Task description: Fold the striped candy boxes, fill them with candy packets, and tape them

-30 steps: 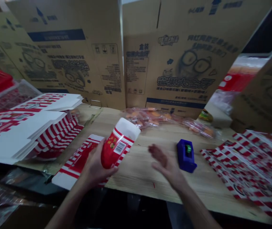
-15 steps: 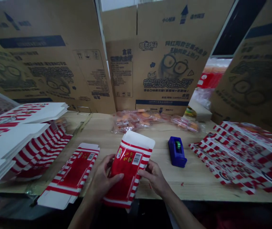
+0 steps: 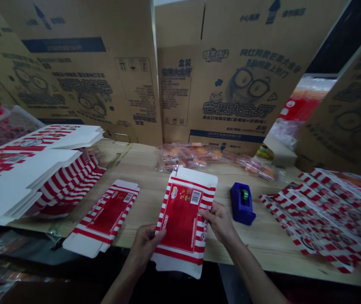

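Observation:
A flat red-and-white striped carton (image 3: 183, 219) lies lengthwise over the near edge of the wooden table (image 3: 145, 169). My left hand (image 3: 144, 245) pinches its lower left edge. Along its right side, my right hand (image 3: 220, 221) grips the edge with thumb on top. A second flat carton (image 3: 104, 217) lies just to the left on the table. The blue tape dispenser (image 3: 242, 202) stands to the right of my right hand.
Stacks of flat striped cartons sit at the left (image 3: 31, 169) and spread at the right (image 3: 326, 215). Clear bags of orange snacks (image 3: 199, 156) lie at the back. Large brown shipping boxes (image 3: 224, 80) wall in the table's far side.
The carton was held rounded in my left hand alone; both hands have since taken it and it now lies flattened, farther right, with my right hand on its edge.

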The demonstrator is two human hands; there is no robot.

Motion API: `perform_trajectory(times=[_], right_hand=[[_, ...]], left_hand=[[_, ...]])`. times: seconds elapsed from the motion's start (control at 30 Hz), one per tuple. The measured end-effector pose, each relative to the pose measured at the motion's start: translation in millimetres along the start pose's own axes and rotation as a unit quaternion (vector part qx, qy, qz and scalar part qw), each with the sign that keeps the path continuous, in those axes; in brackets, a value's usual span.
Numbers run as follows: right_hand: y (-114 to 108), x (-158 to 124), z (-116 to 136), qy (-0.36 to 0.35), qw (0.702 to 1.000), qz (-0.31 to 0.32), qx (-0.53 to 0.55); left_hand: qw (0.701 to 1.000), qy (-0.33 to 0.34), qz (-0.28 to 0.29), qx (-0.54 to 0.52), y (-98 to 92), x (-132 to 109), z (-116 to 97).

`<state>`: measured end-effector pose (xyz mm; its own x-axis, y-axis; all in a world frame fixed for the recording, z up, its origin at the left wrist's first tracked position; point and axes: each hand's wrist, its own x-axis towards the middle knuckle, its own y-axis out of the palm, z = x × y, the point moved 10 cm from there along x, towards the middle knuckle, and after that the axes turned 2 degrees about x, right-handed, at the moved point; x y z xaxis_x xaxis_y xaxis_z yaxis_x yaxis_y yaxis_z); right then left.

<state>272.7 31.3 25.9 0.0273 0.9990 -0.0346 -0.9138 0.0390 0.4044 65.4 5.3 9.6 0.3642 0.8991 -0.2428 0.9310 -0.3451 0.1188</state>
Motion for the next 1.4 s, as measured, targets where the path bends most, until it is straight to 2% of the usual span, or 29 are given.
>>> perform_trajectory(times=[0.07, 0.17, 0.27, 0.37, 0.43, 0.53, 0.6, 0.77, 0.83, 0.97, 1.03, 1.13, 1.2, 1.33, 1.4], right_hand=[[-4.8, -0.6, -5.5, 0.010, 1.000, 0.000, -0.013], [-9.4, -11.7, -23.2, 0.044, 0.999, 0.011, -0.012], [-2.4, -36.1, -52.2, 0.117, 0.991, 0.061, -0.003], [6.1, -62.1, -77.3, 0.166, 0.979, 0.115, -0.001], [-2.5, -67.4, -81.6, 0.137, 0.986, 0.093, -0.022], [-30.1, -63.3, -74.9, 0.049, 0.994, 0.003, -0.095], [-41.3, -59.4, -70.8, 0.011, 0.990, -0.030, -0.139], [-34.1, -49.3, -64.5, -0.045, 0.973, 0.009, -0.227], [-31.2, -46.1, -58.7, -0.075, 0.963, 0.008, -0.259], [-28.0, -39.0, -46.2, -0.115, 0.951, -0.012, -0.286], [-27.3, -35.0, -41.4, -0.119, 0.951, -0.023, -0.285], [-30.3, -28.1, -41.6, -0.083, 0.967, -0.038, -0.240], [-32.4, -23.5, -46.3, -0.041, 0.981, -0.034, -0.188], [-26.8, -17.2, -58.6, 0.046, 0.990, 0.028, -0.130], [-24.1, -15.8, -58.7, 0.060, 0.989, 0.051, -0.127]], left_hand=[[1.000, 0.006, 0.007, 0.003, 1.7, -1.6, 7.7], [0.998, 0.057, 0.018, 0.013, 3.8, 1.4, 2.4], [0.995, 0.091, 0.001, -0.040, -0.7, 9.0, -4.0], [0.992, 0.084, -0.009, -0.093, -2.7, 17.1, 3.7], [0.991, 0.075, -0.002, -0.108, -1.4, 20.2, 14.9], [0.992, 0.068, 0.011, -0.107, -1.2, 20.6, 33.0], [0.993, 0.065, 0.014, -0.099, -4.5, 19.5, 42.6], [0.998, 0.019, 0.031, -0.049, -9.9, 17.9, 58.5], [1.000, 0.022, 0.009, -0.001, -15.5, 19.1, 55.5], [0.979, 0.120, -0.092, 0.136, -31.0, 24.6, 26.2], [0.978, 0.131, -0.111, 0.122, -33.5, 31.0, 21.3], [0.986, 0.102, -0.119, 0.051, -36.3, 43.1, 25.7], [0.993, 0.074, -0.097, -0.001, -33.8, 51.2, 28.8], [0.992, -0.039, 0.022, -0.117, -14.2, 64.8, 40.3], [0.988, -0.068, 0.056, -0.130, -9.3, 68.0, 41.8]])
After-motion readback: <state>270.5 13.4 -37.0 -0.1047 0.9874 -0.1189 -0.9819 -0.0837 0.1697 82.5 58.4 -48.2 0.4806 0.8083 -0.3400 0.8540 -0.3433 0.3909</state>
